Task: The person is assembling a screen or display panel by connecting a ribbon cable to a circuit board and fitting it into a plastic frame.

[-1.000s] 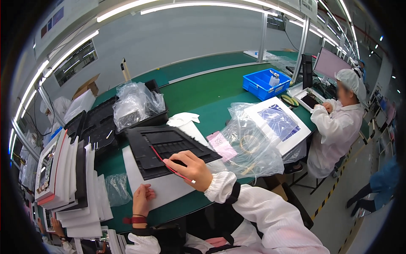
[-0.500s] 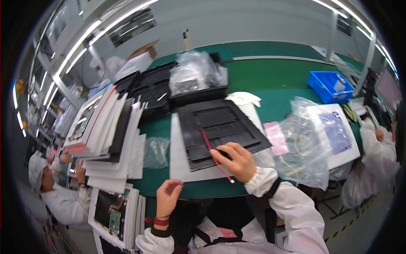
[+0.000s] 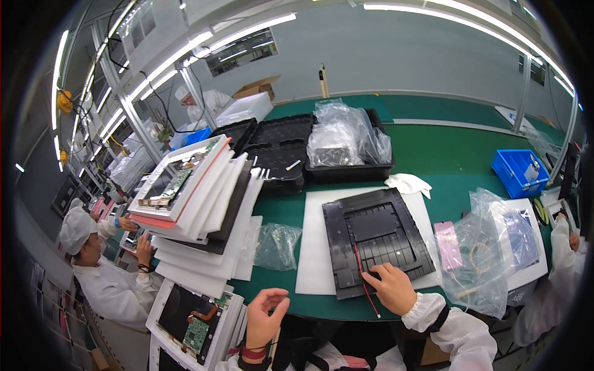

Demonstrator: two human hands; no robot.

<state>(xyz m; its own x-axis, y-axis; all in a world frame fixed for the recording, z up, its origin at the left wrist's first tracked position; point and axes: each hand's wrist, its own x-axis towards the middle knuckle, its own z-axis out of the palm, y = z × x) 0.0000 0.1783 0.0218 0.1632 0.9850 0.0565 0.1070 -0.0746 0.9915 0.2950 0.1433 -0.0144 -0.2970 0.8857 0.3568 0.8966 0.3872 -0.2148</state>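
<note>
A black ribbed plastic panel [image 3: 405, 224] lies on a white foam sheet [image 3: 314, 250] at the front of the green bench. Along the panel's left part runs a thin red cable [image 3: 357, 255], its small white plug hanging past the near edge. My right hand [image 3: 396, 289] rests over the panel's near side, fingertips closed on the cable. My left hand [image 3: 266, 316] hovers in front of the bench edge, left of the foam sheet; its fingers are loosely bent and apart from the thumb, with nothing visible in them.
Left stands a tall stack of foam sheets and framed units [image 3: 204, 204]; below it, a unit with a green circuit board [image 3: 197, 334]. Behind are black trays [image 3: 349, 173] with clear bags. At right lie plastic bags [image 3: 476, 260] and a blue bin [image 3: 520, 173]. Co-workers [image 3: 102, 266] sit both sides.
The whole view has shifted, so the bench things now sit lower and further right. My right hand stays at the cable on the panel, and my left hand remains off the bench.
</note>
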